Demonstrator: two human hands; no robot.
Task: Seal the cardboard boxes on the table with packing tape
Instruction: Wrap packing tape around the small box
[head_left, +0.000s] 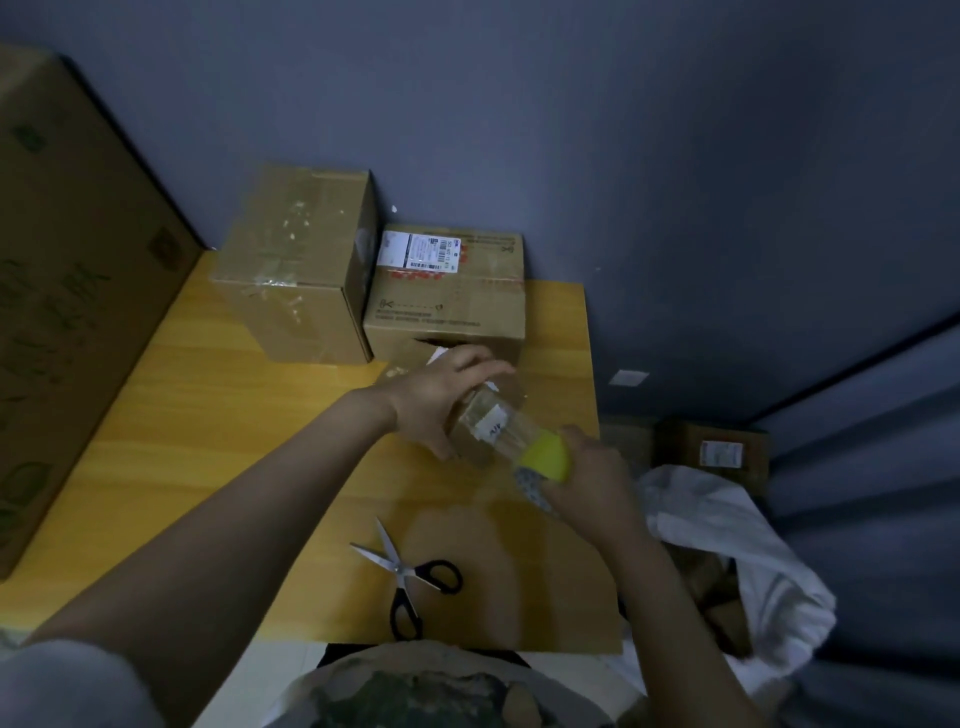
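Note:
Over the yellow wooden table (208, 441) I hold a clear cylinder (493, 423) with a white label and a yellow-green end (545, 457); it looks like packing tape, though I cannot be sure. My left hand (441, 397) grips its clear far end from above. My right hand (592, 478) grips the yellow-green end. At the back of the table stand two cardboard boxes side by side: a taller one (296, 265) with clear tape on its top, and a lower one (452, 301) with a white shipping label and a torn hole in its front.
Black-handled scissors (410, 571) lie open on the table near its front edge. A large printed carton (67, 286) stands along the table's left side. Off the right edge are a white bag (727, 545) and a small labelled box (722, 452) on the floor. A wall is behind.

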